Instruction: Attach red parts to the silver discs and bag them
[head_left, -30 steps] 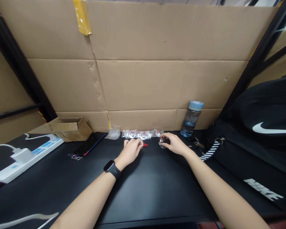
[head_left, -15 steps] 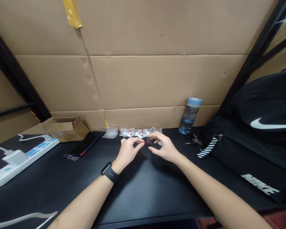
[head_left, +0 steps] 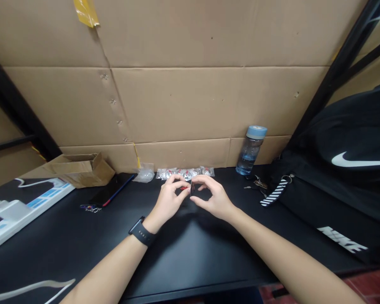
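Observation:
Both hands meet above the middle of the black table. My left hand [head_left: 168, 197], with a dark watch [head_left: 142, 230] on its wrist, pinches a small red piece [head_left: 184, 188], mostly covered by the fingers. Between thumb and fingertips, my right hand [head_left: 215, 198] grips a thin, dark, shiny-edged disc [head_left: 191, 188], seen nearly edge-on. The red piece is right beside the disc's left face; whether they touch I cannot tell. Just behind the hands lies a row of small clear packets [head_left: 205, 171] with silvery and red contents.
At left are an open cardboard box [head_left: 82, 171], a phone [head_left: 112, 192] and a white power strip [head_left: 28, 215]. A crumpled clear bag [head_left: 144, 174] lies behind. To the right stand a water bottle [head_left: 250, 150], keys [head_left: 259, 182] and a black backpack [head_left: 323, 202].
My hands have come closer together, bringing the red piece up against or very near the disc. The whole view has shifted slightly.

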`<state>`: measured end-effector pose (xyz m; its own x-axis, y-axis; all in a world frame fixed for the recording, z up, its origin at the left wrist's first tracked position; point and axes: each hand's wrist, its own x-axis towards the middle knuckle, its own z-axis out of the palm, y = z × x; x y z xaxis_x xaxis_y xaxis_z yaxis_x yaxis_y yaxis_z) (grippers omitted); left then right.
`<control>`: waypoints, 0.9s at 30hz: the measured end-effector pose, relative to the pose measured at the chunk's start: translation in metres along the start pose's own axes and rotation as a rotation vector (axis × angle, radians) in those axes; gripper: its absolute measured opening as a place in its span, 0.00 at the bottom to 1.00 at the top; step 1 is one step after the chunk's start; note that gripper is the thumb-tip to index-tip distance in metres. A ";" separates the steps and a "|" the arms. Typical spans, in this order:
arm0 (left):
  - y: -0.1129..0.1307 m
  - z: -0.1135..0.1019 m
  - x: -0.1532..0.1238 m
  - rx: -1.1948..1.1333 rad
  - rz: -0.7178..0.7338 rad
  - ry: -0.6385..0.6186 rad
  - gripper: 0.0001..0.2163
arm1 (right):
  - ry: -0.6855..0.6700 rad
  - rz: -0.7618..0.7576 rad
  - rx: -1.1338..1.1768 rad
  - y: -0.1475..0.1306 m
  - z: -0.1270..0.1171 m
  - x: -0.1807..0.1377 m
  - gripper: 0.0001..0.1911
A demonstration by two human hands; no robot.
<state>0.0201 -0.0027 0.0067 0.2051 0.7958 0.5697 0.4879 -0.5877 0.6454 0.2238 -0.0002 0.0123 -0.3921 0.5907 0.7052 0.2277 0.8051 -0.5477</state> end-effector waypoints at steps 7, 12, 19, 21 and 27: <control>0.001 0.001 -0.002 0.168 0.052 0.068 0.04 | -0.030 0.133 0.199 0.003 0.008 -0.006 0.22; 0.013 0.000 -0.006 0.361 0.147 0.158 0.04 | -0.010 0.258 0.421 0.003 0.011 -0.006 0.21; 0.017 -0.003 -0.006 0.470 0.226 0.234 0.03 | -0.039 0.423 0.493 0.005 0.008 -0.002 0.14; 0.017 -0.004 -0.005 0.471 0.211 0.232 0.04 | -0.050 0.381 0.379 0.007 0.006 -0.001 0.13; 0.014 -0.002 -0.005 0.460 0.185 0.169 0.04 | -0.057 0.284 0.140 0.009 0.001 0.000 0.11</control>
<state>0.0243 -0.0153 0.0139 0.2021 0.6280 0.7516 0.7863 -0.5615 0.2577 0.2245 0.0069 0.0071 -0.3810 0.7836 0.4908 0.2124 0.5908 -0.7783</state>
